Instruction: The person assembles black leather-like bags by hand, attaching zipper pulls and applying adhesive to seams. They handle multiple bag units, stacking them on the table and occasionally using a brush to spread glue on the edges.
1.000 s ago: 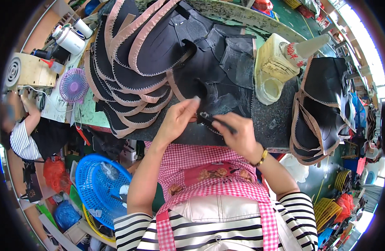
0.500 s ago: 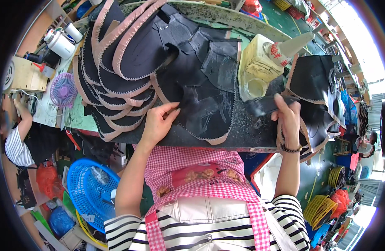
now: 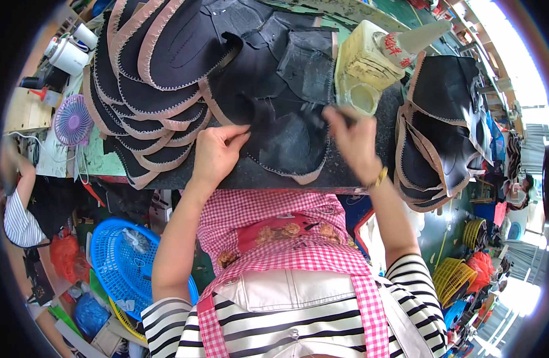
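A black shoe upper (image 3: 298, 134) with a zigzag-cut, pinkish-beige edge is spread on the dark work board (image 3: 227, 179) in front of me. My left hand (image 3: 218, 156) has thumb and forefinger pinched on its left side, where a dark flap stands up. Over the right side of the upper, my right hand (image 3: 355, 143) is blurred by motion, its fingers curled around a dark, smeared thing whose kind I cannot make out. Just beyond that hand stands a yellowed glue container (image 3: 373, 56) with a pale cone spout and a small round cup at its front.
Similar uppers (image 3: 167, 101) lie overlapped in a pile to the left. More uppers (image 3: 444, 113) hang over the right end of the board. A purple fan (image 3: 73, 119) stands far left, with a blue basket (image 3: 116, 262) below. Another person's arm (image 3: 25, 185) shows at left.
My right hand has moved left, from beside the right-hand uppers onto the upper in front of me. My left hand keeps its pinch. The whole view has shifted slightly.
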Action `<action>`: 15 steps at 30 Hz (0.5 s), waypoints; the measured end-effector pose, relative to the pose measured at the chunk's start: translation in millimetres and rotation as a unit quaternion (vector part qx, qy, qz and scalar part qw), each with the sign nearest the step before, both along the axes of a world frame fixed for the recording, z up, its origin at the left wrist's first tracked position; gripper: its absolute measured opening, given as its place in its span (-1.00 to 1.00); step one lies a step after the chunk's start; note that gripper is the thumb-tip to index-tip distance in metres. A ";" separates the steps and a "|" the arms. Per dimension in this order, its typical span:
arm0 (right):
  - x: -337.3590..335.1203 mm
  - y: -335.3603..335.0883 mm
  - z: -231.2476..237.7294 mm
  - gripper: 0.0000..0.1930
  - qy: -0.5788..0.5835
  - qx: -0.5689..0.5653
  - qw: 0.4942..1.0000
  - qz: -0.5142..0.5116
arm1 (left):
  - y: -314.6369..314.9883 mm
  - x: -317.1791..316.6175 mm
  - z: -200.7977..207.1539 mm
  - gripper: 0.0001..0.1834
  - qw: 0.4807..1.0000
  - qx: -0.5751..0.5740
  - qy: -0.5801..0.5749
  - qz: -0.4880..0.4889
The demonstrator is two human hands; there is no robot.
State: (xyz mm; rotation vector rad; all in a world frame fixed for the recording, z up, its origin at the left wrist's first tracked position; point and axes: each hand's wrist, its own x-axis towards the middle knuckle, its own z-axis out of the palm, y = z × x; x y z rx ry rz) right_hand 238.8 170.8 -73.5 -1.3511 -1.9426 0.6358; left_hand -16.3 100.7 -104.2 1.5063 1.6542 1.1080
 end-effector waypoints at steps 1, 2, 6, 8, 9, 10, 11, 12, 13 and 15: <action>5.0 18.9 7.4 -0.83 -0.022 -0.001 0.999 -0.038 | 3.2 0.6 1.4 -0.80 1.000 -0.012 -0.007 -0.008; 8.6 25.1 10.7 -0.84 -0.032 0.015 0.999 -0.009 | 5.5 -1.3 2.1 -0.80 1.000 -0.025 -0.012 -0.011; 24.3 18.4 11.0 -0.83 -0.056 0.152 0.980 0.117 | 5.4 -0.2 -2.1 -0.78 1.000 -0.024 -0.016 -0.008; 35.7 -7.5 8.6 -0.80 -0.089 0.128 0.971 0.183 | 3.4 2.0 -3.3 -0.78 0.999 -0.022 -0.025 0.007; 41.8 -20.7 8.1 -0.78 -0.105 0.115 0.964 0.214 | 3.6 2.6 -3.3 -0.78 0.999 -0.021 -0.028 0.012; 46.8 -34.0 10.9 -0.77 -0.091 0.081 0.962 0.246 | 4.4 1.7 -3.1 -0.78 0.999 -0.026 -0.024 0.008; 48.5 -44.7 14.1 -0.76 -0.075 0.049 0.956 0.278 | 4.8 -0.5 -2.7 -0.77 0.999 -0.031 -0.017 0.004; 46.3 -50.7 15.5 -0.78 -0.052 0.035 0.950 0.306 | 5.6 -2.6 -2.6 -0.77 0.999 -0.036 -0.011 0.001; 44.1 -46.1 21.3 -0.78 -0.032 -0.008 0.955 0.296 | 6.3 -6.0 -0.5 -0.76 0.998 -0.051 -0.020 -0.015; 36.3 -22.4 35.7 -0.78 0.007 -0.093 0.955 0.280 | 10.1 -14.9 2.3 -0.75 0.995 -0.078 -0.037 -0.042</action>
